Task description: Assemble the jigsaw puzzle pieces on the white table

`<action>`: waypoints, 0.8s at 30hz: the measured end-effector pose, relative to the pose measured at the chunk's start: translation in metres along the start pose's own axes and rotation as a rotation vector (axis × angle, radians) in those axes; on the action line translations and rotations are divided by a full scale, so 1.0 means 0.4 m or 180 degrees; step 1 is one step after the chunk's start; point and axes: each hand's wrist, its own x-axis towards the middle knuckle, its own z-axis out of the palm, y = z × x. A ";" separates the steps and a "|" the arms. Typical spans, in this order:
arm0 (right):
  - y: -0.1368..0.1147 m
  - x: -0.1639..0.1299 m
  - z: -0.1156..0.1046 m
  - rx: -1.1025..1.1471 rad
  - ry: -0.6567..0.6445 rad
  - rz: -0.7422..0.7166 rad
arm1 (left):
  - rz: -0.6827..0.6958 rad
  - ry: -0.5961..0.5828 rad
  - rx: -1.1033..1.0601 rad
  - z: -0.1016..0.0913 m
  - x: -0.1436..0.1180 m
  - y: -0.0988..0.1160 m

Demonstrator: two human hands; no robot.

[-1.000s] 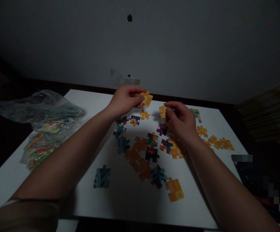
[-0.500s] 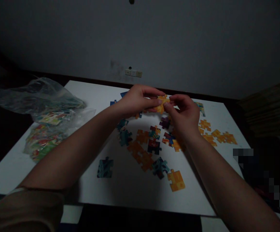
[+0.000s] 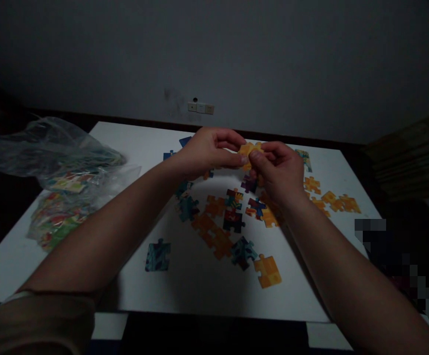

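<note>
A white table [image 3: 185, 286] fills the lower view, its near edge running across at 6 o'clock and its far edge lying just under a dark wall. At 9 o'clock a clear plastic bag [image 3: 62, 162] of coloured pieces is spread over the table's left edge. Loose puzzle pieces [image 3: 222, 231] are scattered around the centre, with an orange cluster [image 3: 333, 203] near the right edge at 3 o'clock, a teal piece [image 3: 158, 255] alone at 7 o'clock and a single orange piece [image 3: 267, 270] toward 6 o'clock.

Above the scatter, at 12 o'clock, two orange pieces [image 3: 248, 150] are held together in the air between both hands. The left hand [image 3: 207, 153] is pinched on them from the left, the right hand [image 3: 279, 170] from the right, fingers closed on the card.

The joining of these two pieces is judged to be in hand; a careful lining-up of tab and socket is called for. Bare table is left along the near edge, where the pair could be laid.
</note>
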 end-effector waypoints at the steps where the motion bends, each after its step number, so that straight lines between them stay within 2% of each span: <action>1: 0.002 0.002 -0.001 -0.0019 0.0018 -0.0016 | 0.0067 0.0044 0.0105 0.000 0.001 -0.001; 4: 0.001 0.003 -0.008 -0.0094 -0.0214 0.0024 | 0.0182 0.0334 0.0333 -0.008 0.006 0.007; 6: -0.012 -0.008 -0.013 -0.0392 -0.0698 0.0064 | 0.0238 0.0688 0.0321 -0.018 0.014 0.019; 9: -0.045 -0.048 -0.005 -0.1500 -0.2104 -0.0184 | 0.0303 0.1241 0.0143 -0.035 0.030 0.031; 11: -0.066 -0.084 0.014 -0.2119 -0.3058 -0.0577 | 0.0323 0.1403 0.0051 -0.041 0.039 0.031; 13: -0.079 -0.115 0.038 -0.2410 -0.3520 -0.0919 | 0.0333 0.1421 0.0031 -0.041 0.042 0.029; 17: -0.083 -0.144 0.070 -0.2782 -0.3623 -0.1111 | 0.0277 0.1311 0.0169 -0.028 0.034 0.029; 20: -0.079 -0.141 0.068 -0.2692 -0.3540 -0.1065 | 0.0269 0.1302 0.0266 -0.023 0.031 0.032; 22: -0.075 -0.130 0.055 -0.2414 -0.3482 -0.0831 | 0.0283 0.1309 0.0321 -0.025 0.031 0.034; 24: -0.069 -0.111 0.036 -0.1946 -0.3202 -0.0380 | 0.0285 0.1300 0.0380 -0.030 0.032 0.038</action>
